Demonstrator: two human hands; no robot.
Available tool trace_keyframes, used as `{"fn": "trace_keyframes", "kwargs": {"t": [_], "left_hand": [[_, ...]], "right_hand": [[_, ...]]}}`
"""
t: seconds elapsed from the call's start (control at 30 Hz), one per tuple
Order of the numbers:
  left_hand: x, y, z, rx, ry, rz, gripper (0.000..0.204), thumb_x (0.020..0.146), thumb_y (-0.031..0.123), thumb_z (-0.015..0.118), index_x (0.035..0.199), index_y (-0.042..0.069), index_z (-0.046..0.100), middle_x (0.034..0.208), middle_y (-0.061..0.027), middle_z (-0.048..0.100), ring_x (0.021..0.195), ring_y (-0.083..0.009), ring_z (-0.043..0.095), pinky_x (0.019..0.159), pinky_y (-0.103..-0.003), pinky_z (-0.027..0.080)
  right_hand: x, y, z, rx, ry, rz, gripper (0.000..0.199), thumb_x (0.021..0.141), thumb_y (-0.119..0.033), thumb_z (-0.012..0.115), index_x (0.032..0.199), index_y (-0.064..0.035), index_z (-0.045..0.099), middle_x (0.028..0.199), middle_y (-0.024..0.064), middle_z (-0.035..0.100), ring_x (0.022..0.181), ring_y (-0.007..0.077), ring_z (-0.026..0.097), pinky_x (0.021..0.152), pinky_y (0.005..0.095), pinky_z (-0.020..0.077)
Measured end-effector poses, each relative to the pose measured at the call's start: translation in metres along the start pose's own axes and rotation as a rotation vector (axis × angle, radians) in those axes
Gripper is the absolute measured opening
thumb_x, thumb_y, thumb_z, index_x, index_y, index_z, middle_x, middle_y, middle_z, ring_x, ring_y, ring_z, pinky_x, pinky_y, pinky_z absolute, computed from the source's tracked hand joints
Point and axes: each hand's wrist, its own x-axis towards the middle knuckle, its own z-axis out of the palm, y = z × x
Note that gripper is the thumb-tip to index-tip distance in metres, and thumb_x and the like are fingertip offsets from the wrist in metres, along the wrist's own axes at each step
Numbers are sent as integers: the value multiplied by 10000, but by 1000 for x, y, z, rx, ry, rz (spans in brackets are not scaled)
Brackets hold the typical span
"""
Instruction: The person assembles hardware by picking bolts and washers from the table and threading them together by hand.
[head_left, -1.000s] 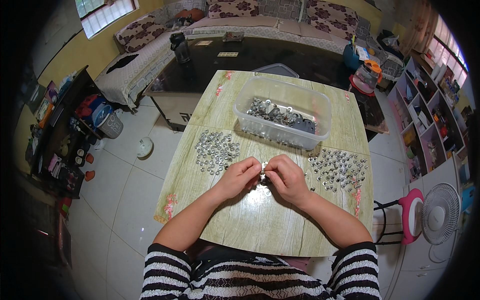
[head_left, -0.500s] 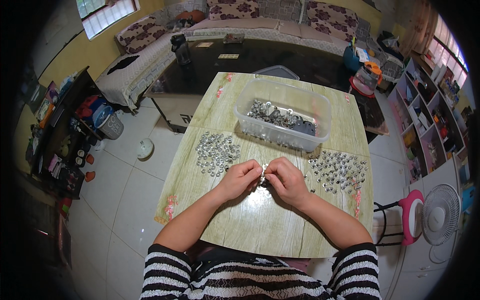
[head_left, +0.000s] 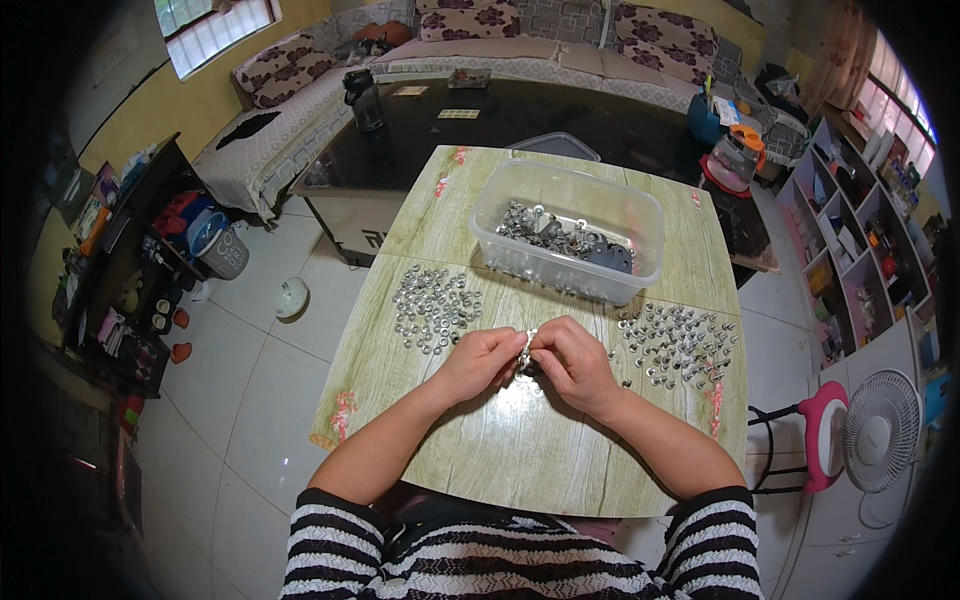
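Observation:
Over the middle of the wood-patterned table (head_left: pixel 480 450), my left hand (head_left: pixel 478 358) and my right hand (head_left: pixel 575 364) meet with their fingertips pinched together. Between them is a small shiny metal part (head_left: pixel 528 350), partly covered by the fingers; its exact kind is too small to tell. Left of my hands lies a spread of small silver nuts (head_left: pixel 436 305). On the right, silver screws (head_left: pixel 680 340) with wide heads are scattered, a few stray ones close to my right hand. Beyond my hands stands a clear plastic box (head_left: pixel 568 275) holding mixed metal hardware and dark flat pieces.
A dark coffee table (head_left: pixel 600 112) adjoins the far edge, with a clear lid (head_left: pixel 555 143), a black flask (head_left: pixel 362 100) and a glass jug (head_left: pixel 735 158) on it. A white fan (head_left: pixel 882 430) and a pink-backed chair (head_left: pixel 824 437) stand at the right.
Both hands stay almost in place, still pinching the metal part, with only slight finger movement. The view has shifted a little; the nuts, screws and box look unchanged.

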Motion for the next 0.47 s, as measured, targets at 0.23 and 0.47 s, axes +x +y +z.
{"fn": "trace_keyframes", "kwargs": {"t": [0.23, 0.47], "left_hand": [[-2, 7, 2, -86, -16, 40, 260, 924, 258, 405, 771, 60, 479, 588, 16, 462, 505, -49, 404, 460, -185, 327], [0, 1, -1, -97, -14, 24, 213, 911, 264, 430, 853, 64, 474, 651, 4, 521, 517, -55, 427, 476, -185, 350]], "right_hand": [[0, -1, 0, 1, 5, -11, 93, 734, -29, 585, 792, -18, 513, 781, 115, 524, 698, 269, 538, 616, 325, 446], [0, -1, -2, 0, -1, -2, 90, 740, -26, 580, 799, -18, 512, 787, 117, 523, 708, 269, 537, 619, 326, 445]]}}
